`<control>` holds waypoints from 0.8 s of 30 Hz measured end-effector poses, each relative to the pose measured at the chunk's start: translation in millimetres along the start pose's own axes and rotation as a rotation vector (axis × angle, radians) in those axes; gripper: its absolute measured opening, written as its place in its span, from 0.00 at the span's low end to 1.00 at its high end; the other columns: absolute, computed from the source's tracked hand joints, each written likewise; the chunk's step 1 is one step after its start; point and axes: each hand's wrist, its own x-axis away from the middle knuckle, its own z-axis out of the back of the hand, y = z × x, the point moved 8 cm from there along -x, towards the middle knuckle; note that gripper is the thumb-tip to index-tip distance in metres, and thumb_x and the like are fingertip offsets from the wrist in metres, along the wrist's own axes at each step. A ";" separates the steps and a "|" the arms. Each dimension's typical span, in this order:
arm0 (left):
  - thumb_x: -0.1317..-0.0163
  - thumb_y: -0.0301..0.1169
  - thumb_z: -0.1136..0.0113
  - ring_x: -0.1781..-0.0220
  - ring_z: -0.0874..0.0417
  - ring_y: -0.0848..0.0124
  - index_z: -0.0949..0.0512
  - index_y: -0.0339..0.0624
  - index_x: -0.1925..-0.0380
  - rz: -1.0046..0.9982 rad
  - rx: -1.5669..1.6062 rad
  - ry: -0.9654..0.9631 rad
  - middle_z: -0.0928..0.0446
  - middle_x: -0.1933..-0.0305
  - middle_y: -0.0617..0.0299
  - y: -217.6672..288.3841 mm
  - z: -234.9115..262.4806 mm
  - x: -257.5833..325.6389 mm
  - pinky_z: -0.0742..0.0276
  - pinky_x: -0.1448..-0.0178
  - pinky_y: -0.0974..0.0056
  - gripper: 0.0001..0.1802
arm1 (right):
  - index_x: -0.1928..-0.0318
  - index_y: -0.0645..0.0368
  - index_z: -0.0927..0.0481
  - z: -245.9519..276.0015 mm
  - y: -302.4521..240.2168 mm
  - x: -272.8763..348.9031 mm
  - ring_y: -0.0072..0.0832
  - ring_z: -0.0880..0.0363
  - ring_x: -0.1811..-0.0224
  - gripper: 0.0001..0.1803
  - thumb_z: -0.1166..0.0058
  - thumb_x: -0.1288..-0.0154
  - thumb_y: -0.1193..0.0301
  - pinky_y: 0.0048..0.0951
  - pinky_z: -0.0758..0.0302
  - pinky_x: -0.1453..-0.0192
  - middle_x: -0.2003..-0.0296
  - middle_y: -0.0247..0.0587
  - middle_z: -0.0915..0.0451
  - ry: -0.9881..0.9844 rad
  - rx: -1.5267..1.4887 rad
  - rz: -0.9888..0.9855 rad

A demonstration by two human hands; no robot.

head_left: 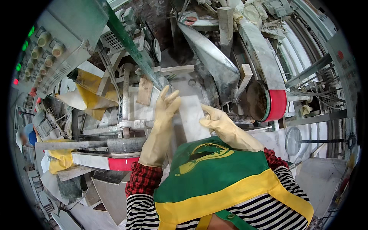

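A pale, marble-like stone tile (193, 120) lies in front of my body, its near end close to my green and yellow apron (214, 165). My left hand (167, 103), in a cream rubber glove, is raised at the tile's left side with its fingers spread. My right hand (220, 119), gloved alike, has its fingers bent at the tile's right edge, gripping it there. The undersides of the fingers are hidden.
At left stands a control panel (48, 50) with knobs and lit buttons. Red-ended machine belts flank me, one at lower left (122, 163) and one at right (277, 105). A wooden block (144, 91) lies beyond my left hand. A large metal guard (211, 53) rises ahead.
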 end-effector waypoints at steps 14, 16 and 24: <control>0.38 0.24 0.34 0.32 0.29 0.59 0.42 0.35 0.27 0.000 -0.657 0.123 0.31 0.31 0.45 -20.7 107.4 53.7 0.31 0.30 0.59 0.41 | 0.30 0.62 0.33 216.5 -30.1 70.2 0.18 0.23 0.67 0.32 0.43 0.35 0.77 0.21 0.27 0.64 0.63 0.31 0.19 0.877 -0.037 0.466; 0.39 0.28 0.31 0.33 0.28 0.53 0.36 0.31 0.30 -0.115 -1.095 0.508 0.29 0.34 0.42 13.0 191.2 76.6 0.33 0.29 0.55 0.39 | 0.29 0.59 0.34 266.1 -44.8 105.7 0.17 0.26 0.74 0.34 0.43 0.37 0.79 0.22 0.31 0.72 0.68 0.30 0.20 1.088 -0.099 0.651; 0.32 0.56 0.43 0.33 0.32 0.42 0.34 0.37 0.32 0.176 -1.884 1.097 0.34 0.31 0.36 -28.7 378.6 210.9 0.34 0.30 0.46 0.40 | 0.37 0.55 0.27 421.1 -35.0 192.3 0.24 0.23 0.71 0.31 0.41 0.43 0.82 0.27 0.25 0.71 0.64 0.34 0.21 1.615 0.155 0.580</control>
